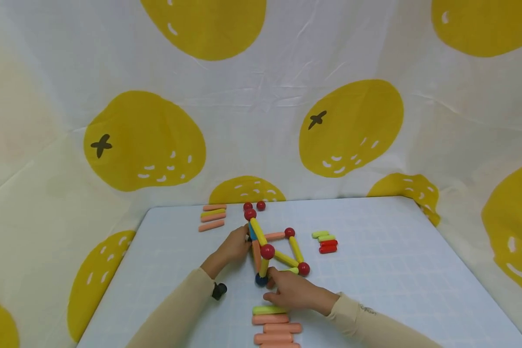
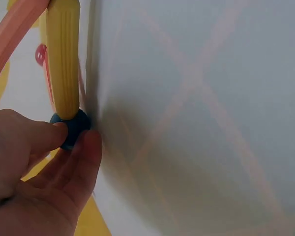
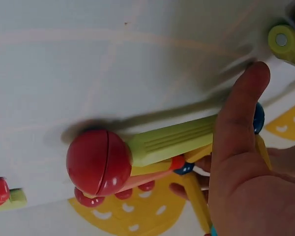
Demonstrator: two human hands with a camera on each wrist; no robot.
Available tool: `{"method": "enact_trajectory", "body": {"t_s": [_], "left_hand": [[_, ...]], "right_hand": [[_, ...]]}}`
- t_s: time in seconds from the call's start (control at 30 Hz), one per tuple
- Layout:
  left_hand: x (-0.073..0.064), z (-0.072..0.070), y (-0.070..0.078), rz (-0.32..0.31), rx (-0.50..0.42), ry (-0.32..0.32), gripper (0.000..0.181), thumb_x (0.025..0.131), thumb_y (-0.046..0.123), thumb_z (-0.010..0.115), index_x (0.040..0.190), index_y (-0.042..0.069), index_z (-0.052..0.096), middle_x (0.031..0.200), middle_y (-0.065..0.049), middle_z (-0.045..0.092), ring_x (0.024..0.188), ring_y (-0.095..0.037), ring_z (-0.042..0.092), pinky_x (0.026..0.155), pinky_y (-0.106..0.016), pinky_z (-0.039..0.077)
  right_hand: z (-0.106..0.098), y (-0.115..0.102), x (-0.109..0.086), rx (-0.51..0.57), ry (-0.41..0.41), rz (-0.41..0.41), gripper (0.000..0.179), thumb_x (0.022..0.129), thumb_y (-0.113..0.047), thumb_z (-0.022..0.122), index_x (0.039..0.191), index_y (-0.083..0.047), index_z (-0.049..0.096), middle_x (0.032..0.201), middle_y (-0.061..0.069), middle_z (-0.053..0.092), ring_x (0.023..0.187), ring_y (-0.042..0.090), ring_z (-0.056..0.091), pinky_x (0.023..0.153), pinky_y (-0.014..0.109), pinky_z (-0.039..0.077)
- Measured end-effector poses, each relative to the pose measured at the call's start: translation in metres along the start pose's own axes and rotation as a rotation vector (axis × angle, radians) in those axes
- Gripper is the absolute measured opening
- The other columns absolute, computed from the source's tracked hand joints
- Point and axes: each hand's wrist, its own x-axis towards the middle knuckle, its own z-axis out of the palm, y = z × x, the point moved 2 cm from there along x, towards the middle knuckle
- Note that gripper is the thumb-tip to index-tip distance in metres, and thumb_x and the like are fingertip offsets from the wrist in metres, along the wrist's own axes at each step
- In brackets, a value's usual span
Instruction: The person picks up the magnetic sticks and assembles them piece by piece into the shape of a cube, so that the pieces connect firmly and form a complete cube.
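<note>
A frame of magnetic rods and balls stands on the table, with yellow rods (image 1: 258, 232), salmon rods (image 1: 256, 256) and red balls (image 1: 267, 251). At its left side, my left hand (image 1: 235, 245) pinches a blue ball (image 2: 72, 129) between thumb and fingertips, under a yellow rod (image 2: 64, 59). My right hand (image 1: 297, 290) is at the front, fingertips beside the dark blue ball (image 1: 261, 279) and over a lime rod (image 3: 177, 139). Its thumb (image 3: 243, 101) extends away from the rod. The lime rod ends in a red ball (image 3: 99, 162). My other right fingers are mostly hidden.
In front lie a lime rod (image 1: 269, 310) and several salmon rods (image 1: 273, 338). Short lime rods (image 1: 320, 234) and red rods (image 1: 328, 246) lie to the right. Loose rods (image 1: 212, 217) and two red balls (image 1: 261, 206) sit at the back, before a patterned curtain (image 1: 252, 121).
</note>
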Motion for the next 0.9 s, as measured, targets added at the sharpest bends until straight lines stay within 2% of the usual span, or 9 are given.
{"method": "enact_trajectory", "body": {"t_s": [0.1,0.2,0.33,0.43,0.5,0.6,0.77,0.87,0.9], "left_hand": [[-0.001,-0.001,-0.004,-0.018,-0.011,-0.007,0.037,0.1,0.006,0.059,0.136,0.006,0.054,0.126,-0.012,0.066,0.115,-0.027,0.062,0.106,-0.052,0.05],[-0.009,-0.006,-0.006,-0.055,-0.044,0.017,0.049,0.099,0.003,0.056,0.147,0.01,0.047,0.133,-0.012,0.063,0.115,-0.027,0.06,0.106,-0.051,0.05],[-0.027,-0.02,-0.004,-0.025,-0.086,0.153,0.061,0.096,-0.002,0.051,0.154,0.016,0.04,0.134,-0.015,0.06,0.106,-0.025,0.059,0.099,-0.045,0.054],[-0.042,-0.031,0.003,0.025,-0.138,0.275,0.059,0.096,-0.001,0.05,0.151,0.02,0.044,0.126,-0.013,0.063,0.092,-0.021,0.058,0.082,-0.035,0.054],[-0.053,-0.037,0.012,0.044,-0.198,0.312,0.055,0.099,0.002,0.049,0.15,0.024,0.046,0.121,-0.01,0.066,0.084,-0.018,0.058,0.073,-0.03,0.052],[-0.069,-0.04,0.027,0.073,-0.245,0.271,0.048,0.105,0.013,0.05,0.15,0.029,0.045,0.121,-0.007,0.067,0.081,-0.016,0.058,0.065,-0.027,0.051],[-0.088,-0.029,0.046,0.141,-0.232,0.088,0.05,0.107,0.039,0.051,0.155,0.037,0.037,0.13,-0.005,0.065,0.085,-0.013,0.057,0.063,-0.025,0.051],[-0.093,-0.02,0.05,0.199,-0.235,-0.001,0.055,0.105,0.042,0.055,0.156,0.041,0.033,0.131,-0.002,0.065,0.084,-0.011,0.059,0.062,-0.025,0.051],[-0.094,-0.016,0.051,0.21,-0.234,-0.03,0.058,0.104,0.043,0.057,0.156,0.044,0.032,0.125,-0.002,0.066,0.082,-0.01,0.059,0.061,-0.024,0.051]], "right_hand": [[0.004,-0.005,0.004,0.012,-0.014,0.011,0.037,0.094,-0.034,0.074,0.12,-0.014,0.057,0.102,-0.005,0.071,0.074,0.006,0.06,0.07,0.022,0.055],[0.006,-0.005,0.005,0.024,-0.021,0.017,0.037,0.094,-0.034,0.074,0.121,-0.015,0.057,0.102,-0.006,0.07,0.076,0.006,0.061,0.071,0.023,0.056],[0.003,0.001,-0.001,0.013,0.008,-0.003,0.042,0.094,-0.034,0.073,0.128,-0.015,0.057,0.098,-0.009,0.067,0.074,0.006,0.059,0.069,0.022,0.053],[-0.002,0.009,-0.011,-0.009,0.033,-0.017,0.04,0.094,-0.033,0.073,0.127,-0.013,0.06,0.089,-0.009,0.064,0.07,0.006,0.056,0.063,0.022,0.05],[-0.005,0.015,-0.018,-0.029,0.03,-0.025,0.034,0.094,-0.032,0.073,0.121,-0.014,0.064,0.081,-0.009,0.061,0.065,0.006,0.053,0.059,0.022,0.046],[-0.005,0.022,-0.026,-0.063,-0.02,-0.039,0.024,0.094,-0.033,0.073,0.111,-0.018,0.067,0.072,-0.01,0.057,0.06,0.005,0.05,0.056,0.021,0.042],[0.0,0.026,-0.032,-0.136,-0.075,-0.089,0.02,0.094,-0.035,0.072,0.108,-0.021,0.067,0.068,-0.013,0.056,0.057,0.002,0.049,0.055,0.02,0.041],[0.004,0.025,-0.031,-0.197,-0.065,-0.111,0.018,0.094,-0.033,0.072,0.107,-0.021,0.067,0.069,-0.015,0.057,0.059,0.0,0.049,0.056,0.02,0.043],[0.005,0.024,-0.031,-0.22,-0.058,-0.121,0.017,0.094,-0.032,0.073,0.106,-0.022,0.067,0.07,-0.016,0.057,0.059,0.0,0.049,0.057,0.02,0.043]]}}
